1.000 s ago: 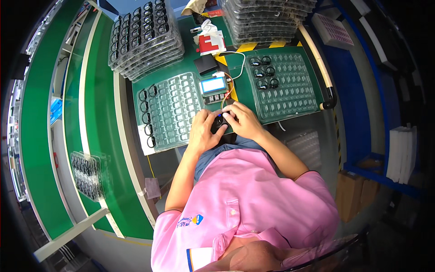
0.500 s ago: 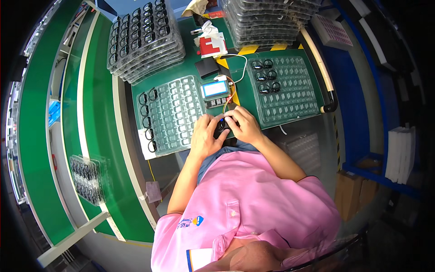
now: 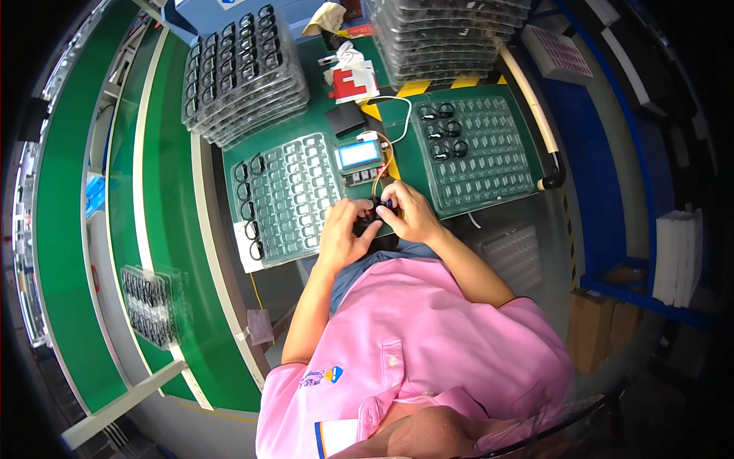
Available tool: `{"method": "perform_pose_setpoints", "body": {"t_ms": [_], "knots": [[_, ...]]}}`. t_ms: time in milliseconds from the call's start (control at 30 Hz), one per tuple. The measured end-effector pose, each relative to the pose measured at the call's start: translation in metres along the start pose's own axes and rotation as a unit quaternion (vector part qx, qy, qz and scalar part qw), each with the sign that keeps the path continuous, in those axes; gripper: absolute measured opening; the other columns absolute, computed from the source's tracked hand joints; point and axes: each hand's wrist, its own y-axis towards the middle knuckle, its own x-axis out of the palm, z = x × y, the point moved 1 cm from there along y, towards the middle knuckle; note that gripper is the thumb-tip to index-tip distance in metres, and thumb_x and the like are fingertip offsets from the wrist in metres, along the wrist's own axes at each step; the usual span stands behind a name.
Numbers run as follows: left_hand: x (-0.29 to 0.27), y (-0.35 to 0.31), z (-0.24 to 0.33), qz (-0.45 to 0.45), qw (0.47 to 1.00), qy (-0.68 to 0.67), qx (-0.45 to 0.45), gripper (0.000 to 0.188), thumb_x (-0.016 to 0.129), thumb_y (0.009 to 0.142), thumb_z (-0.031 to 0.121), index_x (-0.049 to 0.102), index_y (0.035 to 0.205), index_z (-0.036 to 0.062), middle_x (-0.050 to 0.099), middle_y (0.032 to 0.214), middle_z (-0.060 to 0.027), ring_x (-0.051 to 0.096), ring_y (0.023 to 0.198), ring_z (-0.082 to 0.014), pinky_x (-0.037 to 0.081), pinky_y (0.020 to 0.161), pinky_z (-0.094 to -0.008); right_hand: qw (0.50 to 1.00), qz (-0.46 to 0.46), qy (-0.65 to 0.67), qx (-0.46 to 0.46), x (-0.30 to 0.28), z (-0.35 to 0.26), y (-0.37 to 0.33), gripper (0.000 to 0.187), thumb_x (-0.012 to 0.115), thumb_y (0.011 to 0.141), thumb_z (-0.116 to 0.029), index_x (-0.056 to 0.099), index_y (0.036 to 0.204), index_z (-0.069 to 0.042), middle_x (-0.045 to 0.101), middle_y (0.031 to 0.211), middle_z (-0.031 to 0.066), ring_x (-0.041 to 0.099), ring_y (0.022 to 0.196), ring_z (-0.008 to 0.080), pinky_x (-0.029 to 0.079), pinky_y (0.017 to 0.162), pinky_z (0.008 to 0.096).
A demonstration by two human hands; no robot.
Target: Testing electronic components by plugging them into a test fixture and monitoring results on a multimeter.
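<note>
At the front edge of the green table, my left hand (image 3: 344, 233) is closed around a small black object (image 3: 368, 222), perhaps a black wristband. My right hand (image 3: 413, 216) is closed too, its thumb and fingers pinching a dark part with a small blue spot beside the left fingertips. Fingers cover most of both, so I cannot tell whether they are one piece. Just beyond my hands lies a small tester board with a lit screen (image 3: 358, 154) and a row of buttons. Thin coloured wires (image 3: 390, 164) run from it down to my fingers.
A clear tray (image 3: 294, 229) with several black wristbands stands left; another tray (image 3: 489, 180) holds several at right. Stacked trays (image 3: 252, 115) (image 3: 451, 46) rise at the back. A black box (image 3: 346, 119) and white cable lie behind the tester. A pipe (image 3: 530, 99) edges the table's right.
My fingers have shifted around the black object, and more of it shows between them. The blue spot now sits further right, by my right fingertips. The view has moved slightly.
</note>
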Motion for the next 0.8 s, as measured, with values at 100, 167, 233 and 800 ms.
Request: {"method": "perform_pose_setpoints", "body": {"t_ms": [100, 167, 233, 800], "knots": [[0.002, -0.001, -0.004, 0.008, 0.999, -0.04, -0.033, 0.038, 0.086, 0.08, 0.007, 0.069, 0.114, 0.0078, 0.066, 0.094, -0.007, 0.061, 0.085, -0.0235, 0.049, 0.081, -0.0371, 0.992, -0.042, 0.066, 0.104, -0.008, 0.003, -0.004, 0.022, 0.079, 0.092, -0.011, 0.065, 0.108, -0.006, 0.054, 0.081, -0.0005, 0.049, 0.068, 0.0096, 0.042, 0.061, 0.0273], [0.003, -0.001, -0.013, 0.008, 0.991, -0.121, -0.064, 0.034, 0.085, 0.082, 0.005, 0.071, 0.114, 0.007, 0.064, 0.091, -0.0059, 0.061, 0.084, -0.0216, 0.05, 0.08, -0.0355, 0.991, -0.017, 0.102, 0.083, -0.012, -0.006, -0.001, 0.023, 0.079, 0.091, -0.011, 0.066, 0.11, -0.006, 0.057, 0.081, 0.0019, 0.05, 0.065, 0.0115, 0.044, 0.058, 0.0293], [-0.001, -0.003, -0.023, -0.012, 0.968, -0.213, -0.131, 0.035, 0.077, 0.09, -0.003, 0.07, 0.123, 0.0028, 0.064, 0.096, 0.0006, 0.058, 0.087, -0.0095, 0.048, 0.079, -0.0255, 0.998, 0.01, 0.045, 0.04, -0.031, -0.017, 0.002, 0.024, 0.082, 0.092, -0.014, 0.07, 0.111, -0.008, 0.064, 0.087, 0.0023, 0.058, 0.068, 0.0123, 0.05, 0.063, 0.029], [0.07, 0.089, 0.049, -0.087, 0.996, -0.027, 0.025, 0.038, 0.078, 0.087, 0.002, 0.073, 0.125, 0.0056, 0.067, 0.096, -0.0103, 0.062, 0.081, -0.0231, 0.053, 0.074, -0.0361, 0.963, 0.14, -0.231, -0.011, -0.143, 0.027, -0.024, 0.013, 0.072, 0.085, -0.003, 0.076, 0.097, -0.007, 0.071, 0.104, 0.0074, 0.069, 0.093, 0.0293, 0.057, 0.08, 0.0398]]}}
